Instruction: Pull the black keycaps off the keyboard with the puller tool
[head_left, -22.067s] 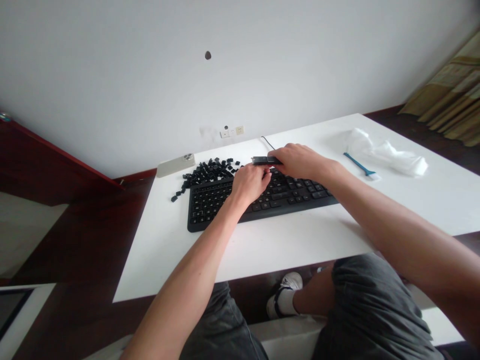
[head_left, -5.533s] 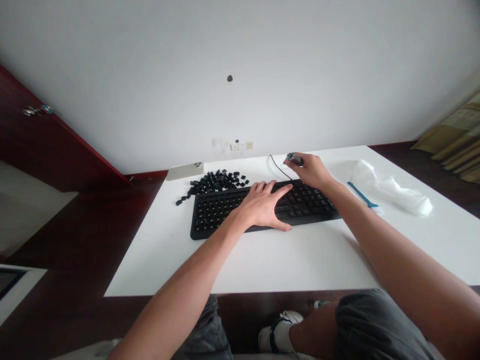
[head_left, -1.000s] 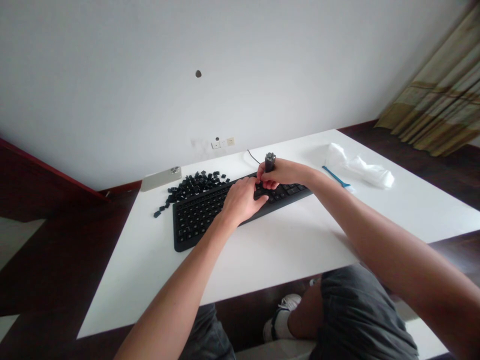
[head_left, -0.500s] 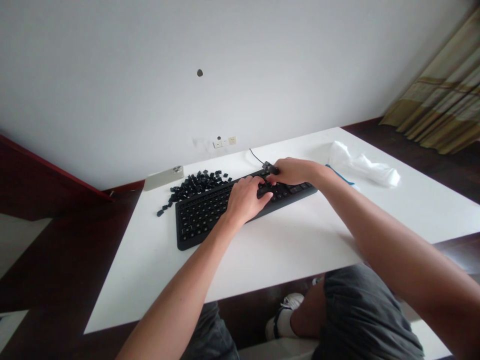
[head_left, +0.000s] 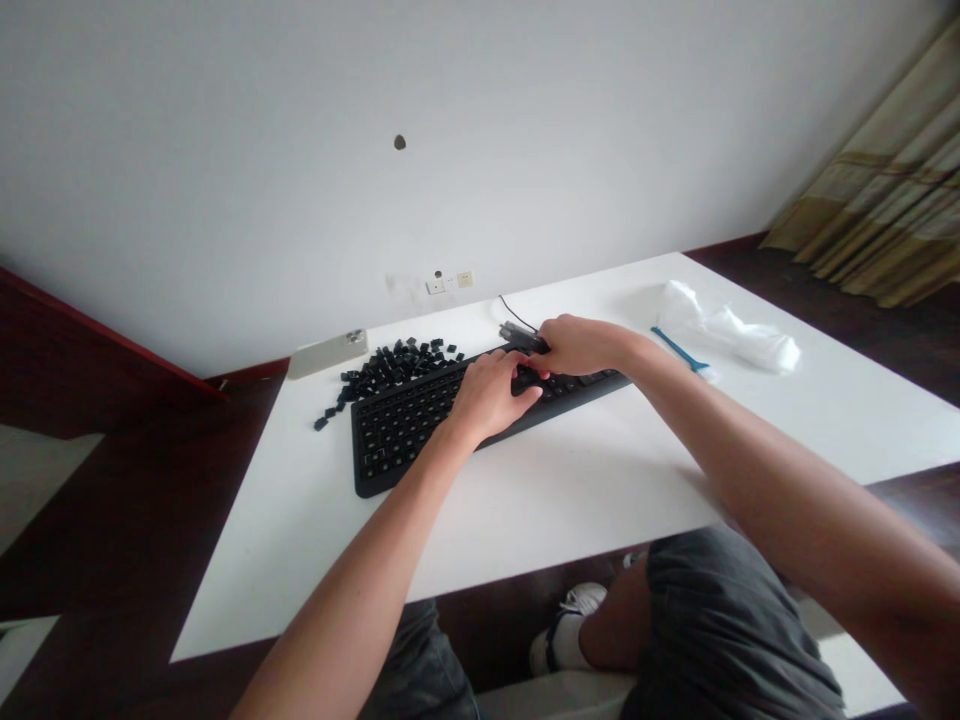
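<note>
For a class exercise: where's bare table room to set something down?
Bare: left of the keyboard; in front, between left arm and right arm; further right, nearer than brush and white bundle. Crowded: behind the keyboard's left half, with loose keys and phone.

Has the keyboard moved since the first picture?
Yes: the keyboard has turned, its right end swinging away from the front edge of the white table.
</note>
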